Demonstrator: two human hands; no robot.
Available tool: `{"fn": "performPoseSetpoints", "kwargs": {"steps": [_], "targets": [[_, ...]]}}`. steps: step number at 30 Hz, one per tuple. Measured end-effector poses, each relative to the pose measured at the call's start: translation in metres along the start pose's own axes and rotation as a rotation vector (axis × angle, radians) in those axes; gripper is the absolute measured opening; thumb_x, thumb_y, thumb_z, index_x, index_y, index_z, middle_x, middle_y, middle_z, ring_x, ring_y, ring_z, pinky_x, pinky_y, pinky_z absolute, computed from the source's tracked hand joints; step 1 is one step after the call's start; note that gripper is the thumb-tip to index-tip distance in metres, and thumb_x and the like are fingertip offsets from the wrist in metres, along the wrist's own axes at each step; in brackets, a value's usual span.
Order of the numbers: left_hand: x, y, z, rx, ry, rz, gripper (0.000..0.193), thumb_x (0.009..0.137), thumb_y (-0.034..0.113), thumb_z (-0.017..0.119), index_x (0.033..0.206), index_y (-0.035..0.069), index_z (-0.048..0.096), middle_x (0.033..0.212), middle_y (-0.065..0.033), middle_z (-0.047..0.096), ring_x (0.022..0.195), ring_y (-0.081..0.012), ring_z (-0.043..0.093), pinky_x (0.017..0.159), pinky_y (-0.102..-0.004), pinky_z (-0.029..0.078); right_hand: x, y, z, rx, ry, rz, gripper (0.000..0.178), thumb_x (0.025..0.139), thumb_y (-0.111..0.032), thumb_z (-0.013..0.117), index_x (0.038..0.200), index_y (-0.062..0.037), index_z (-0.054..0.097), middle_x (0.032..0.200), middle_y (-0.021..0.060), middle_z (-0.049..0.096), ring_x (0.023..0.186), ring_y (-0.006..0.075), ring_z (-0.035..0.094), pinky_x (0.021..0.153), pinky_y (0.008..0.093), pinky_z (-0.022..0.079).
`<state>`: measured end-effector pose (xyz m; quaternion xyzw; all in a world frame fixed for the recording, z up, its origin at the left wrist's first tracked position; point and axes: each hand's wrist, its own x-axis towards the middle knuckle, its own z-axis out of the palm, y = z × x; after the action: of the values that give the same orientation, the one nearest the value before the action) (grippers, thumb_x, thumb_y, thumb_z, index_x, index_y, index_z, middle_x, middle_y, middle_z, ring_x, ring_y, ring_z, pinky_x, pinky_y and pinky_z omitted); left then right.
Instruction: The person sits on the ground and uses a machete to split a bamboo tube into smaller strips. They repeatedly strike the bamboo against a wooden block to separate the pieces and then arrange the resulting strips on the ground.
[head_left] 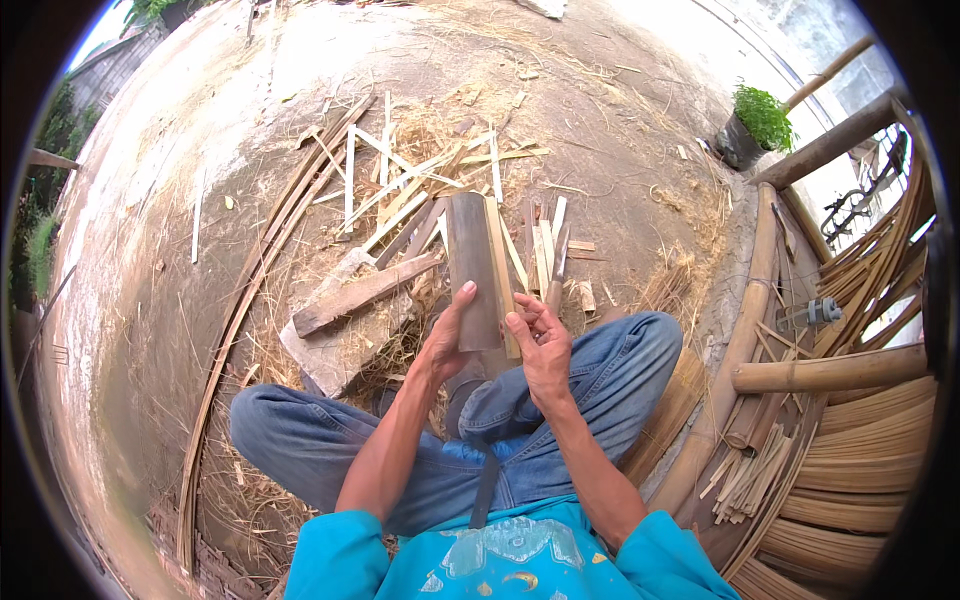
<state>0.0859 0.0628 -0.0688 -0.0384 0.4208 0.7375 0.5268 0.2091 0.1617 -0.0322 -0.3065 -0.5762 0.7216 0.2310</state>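
Note:
A wide, dark piece of split bamboo (473, 265) stands lengthwise in front of me, pointing away over my crossed legs. My left hand (443, 338) is closed on its near left side, thumb lying on the dark face. Along its right edge runs a pale, narrow bamboo strip (498, 265); whether it is joined to the wide piece I cannot tell. My right hand (543, 345) pinches the near part of this strip between thumb and fingers. Just beyond the right hand lie several short pale sticks (543, 245) and a brown, handle-like piece (557, 285).
Left of the bamboo, a wooden block (365, 295) rests on a flat stone (340, 355). Long strips (235, 335) curve along the left. Loose slats (405, 180) and shavings litter the ground ahead. At right are a bamboo frame (745, 350), bundled strips (850, 460) and a potted plant (745, 140).

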Motion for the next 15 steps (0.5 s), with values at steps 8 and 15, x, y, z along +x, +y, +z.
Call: {"fn": "performPoseSetpoints", "kwargs": {"steps": [8, 15], "targets": [[-0.002, 0.010, -0.004, 0.012, -0.051, -0.032, 0.075, 0.096, 0.060, 0.060, 0.143, 0.003, 0.052, 0.129, -0.0145, 0.064, 0.119, -0.0258, 0.063, 0.102, -0.0430, 0.049, 0.011, -0.003, 0.016, -0.145, 0.044, 0.121, 0.038, 0.096, -0.015, 0.076, 0.130, -0.0018, 0.068, 0.096, -0.0005, 0.068, 0.088, 0.0059, 0.062, 0.080, 0.0220, 0.051], [0.000, 0.013, 0.005, -0.016, -0.048, -0.025, 0.073, 0.096, 0.059, 0.061, 0.141, 0.002, 0.053, 0.127, -0.0159, 0.064, 0.115, -0.0261, 0.064, 0.099, -0.0432, 0.052, 0.021, 0.002, 0.018, -0.131, 0.081, 0.115, 0.040, 0.094, -0.018, 0.078, 0.131, -0.0032, 0.070, 0.100, 0.0005, 0.071, 0.088, 0.0059, 0.062, 0.081, 0.0214, 0.050]]}}
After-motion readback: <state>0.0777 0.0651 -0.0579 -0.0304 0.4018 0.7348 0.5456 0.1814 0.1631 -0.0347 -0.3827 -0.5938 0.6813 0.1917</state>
